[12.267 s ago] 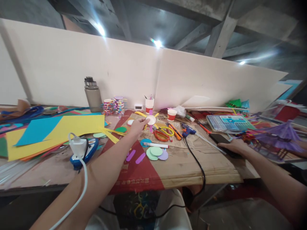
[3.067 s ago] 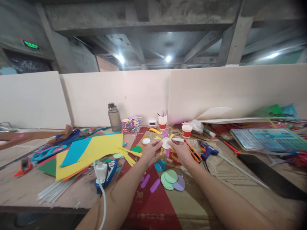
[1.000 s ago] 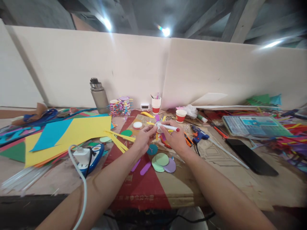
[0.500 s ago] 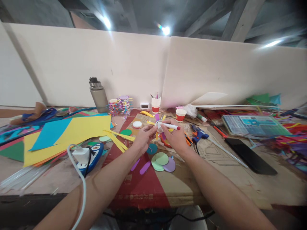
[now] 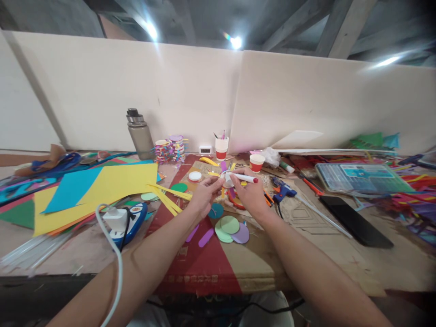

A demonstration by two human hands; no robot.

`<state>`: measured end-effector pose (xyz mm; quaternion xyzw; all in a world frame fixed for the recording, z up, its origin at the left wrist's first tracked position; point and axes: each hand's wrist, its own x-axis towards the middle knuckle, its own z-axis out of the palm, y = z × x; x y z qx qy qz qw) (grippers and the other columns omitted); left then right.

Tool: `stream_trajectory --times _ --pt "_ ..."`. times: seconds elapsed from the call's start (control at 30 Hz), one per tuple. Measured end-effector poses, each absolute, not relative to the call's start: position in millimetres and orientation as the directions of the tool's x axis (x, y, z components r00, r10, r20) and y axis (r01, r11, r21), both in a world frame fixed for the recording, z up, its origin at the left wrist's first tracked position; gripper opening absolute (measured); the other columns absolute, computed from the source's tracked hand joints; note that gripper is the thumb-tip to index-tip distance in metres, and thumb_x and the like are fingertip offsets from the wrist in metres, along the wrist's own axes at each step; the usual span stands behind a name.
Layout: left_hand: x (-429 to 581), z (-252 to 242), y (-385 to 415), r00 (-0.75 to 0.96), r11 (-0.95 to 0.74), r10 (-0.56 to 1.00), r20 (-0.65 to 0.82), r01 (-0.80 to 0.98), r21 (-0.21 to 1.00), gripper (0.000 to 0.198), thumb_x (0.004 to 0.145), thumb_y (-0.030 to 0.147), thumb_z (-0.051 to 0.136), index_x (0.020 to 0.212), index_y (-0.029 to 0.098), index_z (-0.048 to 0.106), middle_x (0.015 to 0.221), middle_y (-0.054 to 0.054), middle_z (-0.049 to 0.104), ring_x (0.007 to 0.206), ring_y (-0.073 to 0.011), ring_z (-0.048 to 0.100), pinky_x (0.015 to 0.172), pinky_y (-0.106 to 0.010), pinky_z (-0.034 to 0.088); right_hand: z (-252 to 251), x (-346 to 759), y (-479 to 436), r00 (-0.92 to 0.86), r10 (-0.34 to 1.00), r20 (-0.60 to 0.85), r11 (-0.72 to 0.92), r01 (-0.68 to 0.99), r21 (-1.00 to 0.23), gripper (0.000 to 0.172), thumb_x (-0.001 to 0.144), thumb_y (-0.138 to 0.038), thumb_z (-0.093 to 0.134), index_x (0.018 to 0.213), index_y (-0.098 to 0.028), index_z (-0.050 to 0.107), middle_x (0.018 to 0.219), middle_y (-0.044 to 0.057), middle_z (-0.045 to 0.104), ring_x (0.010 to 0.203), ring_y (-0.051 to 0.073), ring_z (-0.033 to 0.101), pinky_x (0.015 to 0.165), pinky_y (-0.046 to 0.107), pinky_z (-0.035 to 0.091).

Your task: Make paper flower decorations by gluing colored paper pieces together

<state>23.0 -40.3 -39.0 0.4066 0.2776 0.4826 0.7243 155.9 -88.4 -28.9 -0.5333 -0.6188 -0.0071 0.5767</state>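
My left hand has its fingers closed on the edge of a small white round piece, which looks like a paper cup's base. Purple and yellow strips show around that piece; whether they are fixed to it I cannot tell. In my right hand is a white marker, its red end pointing right and its other end over the round piece. Below the hands lie a teal disc, pale green discs and a lilac disc. Purple strips are beside them.
A blue glue gun lies right of my hands, near a black phone. Behind stand paper cups and a bottle. Coloured sheets and a power strip with a white cable are on the left.
My right hand and the marker have shifted very slightly to the right. The left hand stays in place on the white round piece.
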Motion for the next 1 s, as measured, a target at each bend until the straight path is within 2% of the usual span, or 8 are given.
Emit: stream_trajectory --times 1.0 --pt "22.6 -39.8 -41.1 0.378 0.198 0.926 0.001 -0.487 0.851 0.039 0.050 0.032 0.087 0.076 0.014 0.063 0.071 0.002 0.061 0.061 -0.0060 0.053 0.058 -0.019 0.040 -24.1 158.2 -90.7 0.296 0.617 0.729 0.394 0.686 -0.612 0.016 0.085 -0.037 0.054 0.085 -0.022 0.060 0.081 0.005 0.068 0.075 0.019 0.062 0.072 0.032 0.048"
